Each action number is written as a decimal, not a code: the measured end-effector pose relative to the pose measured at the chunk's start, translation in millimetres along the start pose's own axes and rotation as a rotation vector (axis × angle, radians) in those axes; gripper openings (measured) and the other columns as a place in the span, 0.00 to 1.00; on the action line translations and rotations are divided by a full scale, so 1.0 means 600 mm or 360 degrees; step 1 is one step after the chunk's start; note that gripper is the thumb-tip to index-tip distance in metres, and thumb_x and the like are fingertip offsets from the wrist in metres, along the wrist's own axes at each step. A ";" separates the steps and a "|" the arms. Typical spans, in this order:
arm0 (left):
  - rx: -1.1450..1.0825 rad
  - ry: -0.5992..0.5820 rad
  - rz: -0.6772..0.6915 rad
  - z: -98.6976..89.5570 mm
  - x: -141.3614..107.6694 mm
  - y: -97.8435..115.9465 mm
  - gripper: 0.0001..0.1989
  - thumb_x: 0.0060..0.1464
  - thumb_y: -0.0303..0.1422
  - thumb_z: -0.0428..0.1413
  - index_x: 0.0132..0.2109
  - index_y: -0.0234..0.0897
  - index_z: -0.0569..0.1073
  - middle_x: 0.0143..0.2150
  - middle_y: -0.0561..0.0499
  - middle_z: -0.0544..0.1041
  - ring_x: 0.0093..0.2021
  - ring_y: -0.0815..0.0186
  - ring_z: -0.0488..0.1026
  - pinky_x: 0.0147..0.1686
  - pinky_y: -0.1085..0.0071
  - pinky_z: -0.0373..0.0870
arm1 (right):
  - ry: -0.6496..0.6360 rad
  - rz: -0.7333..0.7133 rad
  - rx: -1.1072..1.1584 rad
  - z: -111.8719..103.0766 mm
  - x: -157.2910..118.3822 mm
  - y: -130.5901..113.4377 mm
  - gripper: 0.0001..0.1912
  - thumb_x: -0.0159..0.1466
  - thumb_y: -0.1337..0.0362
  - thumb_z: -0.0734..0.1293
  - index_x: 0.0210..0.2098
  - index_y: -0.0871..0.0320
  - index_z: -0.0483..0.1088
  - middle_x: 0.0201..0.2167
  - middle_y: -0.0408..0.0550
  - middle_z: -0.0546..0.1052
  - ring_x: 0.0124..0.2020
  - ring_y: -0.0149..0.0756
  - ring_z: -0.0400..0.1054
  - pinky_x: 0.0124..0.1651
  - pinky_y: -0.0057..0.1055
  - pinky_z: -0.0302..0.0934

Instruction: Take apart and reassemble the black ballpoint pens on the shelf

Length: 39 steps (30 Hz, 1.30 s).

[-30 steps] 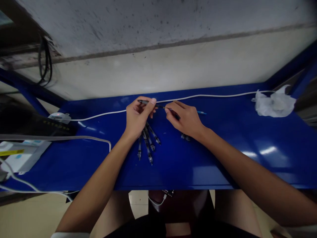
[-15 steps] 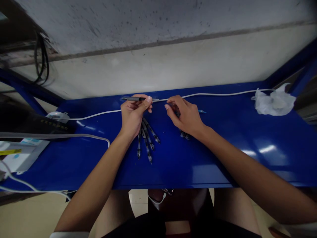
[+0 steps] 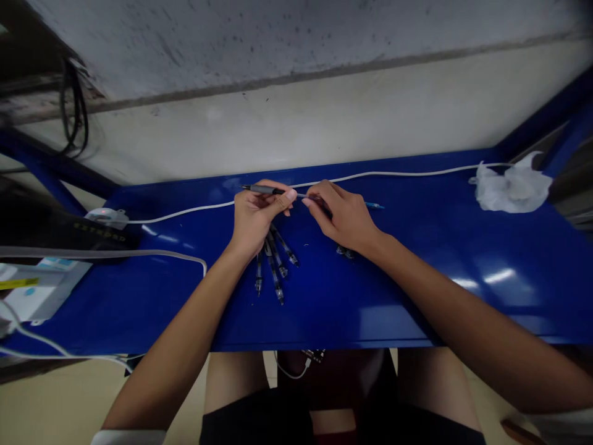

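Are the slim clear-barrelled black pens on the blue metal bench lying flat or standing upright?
Lying flat: the slim clear-barrelled black pens fan out along the blue metal bench, just below the left hand.

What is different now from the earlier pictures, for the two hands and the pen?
The hands moved apart, then came back together. The left hand brought the grey pen barrel rightward again, close to the blue-tipped refill in the right hand. Neither hand let go. The fanned pens on the blue table and the white cable stayed as they were.
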<state>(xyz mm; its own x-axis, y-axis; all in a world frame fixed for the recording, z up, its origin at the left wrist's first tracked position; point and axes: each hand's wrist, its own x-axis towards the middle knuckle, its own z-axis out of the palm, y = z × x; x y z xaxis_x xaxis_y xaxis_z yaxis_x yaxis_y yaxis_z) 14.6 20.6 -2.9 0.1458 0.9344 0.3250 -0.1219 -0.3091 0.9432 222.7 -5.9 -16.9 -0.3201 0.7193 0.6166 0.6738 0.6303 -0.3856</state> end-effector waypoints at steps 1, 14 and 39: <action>0.0003 -0.0010 -0.0002 0.000 0.000 0.001 0.15 0.51 0.42 0.78 0.38 0.38 0.86 0.30 0.51 0.82 0.28 0.68 0.77 0.30 0.72 0.77 | 0.0005 -0.0007 0.0002 0.001 0.000 0.000 0.11 0.82 0.56 0.61 0.50 0.55 0.69 0.44 0.50 0.81 0.37 0.38 0.74 0.35 0.34 0.57; 0.0098 -0.0127 -0.0013 0.001 -0.003 -0.003 0.15 0.50 0.41 0.79 0.41 0.40 0.88 0.33 0.50 0.85 0.28 0.68 0.77 0.30 0.71 0.76 | -0.0076 0.0029 0.0436 0.018 -0.005 0.009 0.07 0.79 0.59 0.64 0.51 0.53 0.62 0.39 0.47 0.77 0.36 0.39 0.74 0.39 0.37 0.66; 0.0105 -0.0105 -0.0017 0.009 -0.008 -0.005 0.15 0.51 0.43 0.78 0.43 0.42 0.89 0.40 0.48 0.87 0.35 0.66 0.81 0.33 0.70 0.78 | -0.0167 0.0119 0.0352 0.014 -0.004 0.003 0.05 0.80 0.62 0.61 0.54 0.53 0.63 0.50 0.54 0.79 0.45 0.47 0.77 0.45 0.43 0.70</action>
<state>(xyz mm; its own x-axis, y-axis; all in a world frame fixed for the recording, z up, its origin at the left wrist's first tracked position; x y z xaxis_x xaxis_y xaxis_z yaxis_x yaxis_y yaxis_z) 19.3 16.3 -7.1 0.2114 0.9247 0.3165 -0.0552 -0.3120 0.9485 219.1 -4.2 -25.1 -0.3498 0.7853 0.5108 0.5398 0.6146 -0.5752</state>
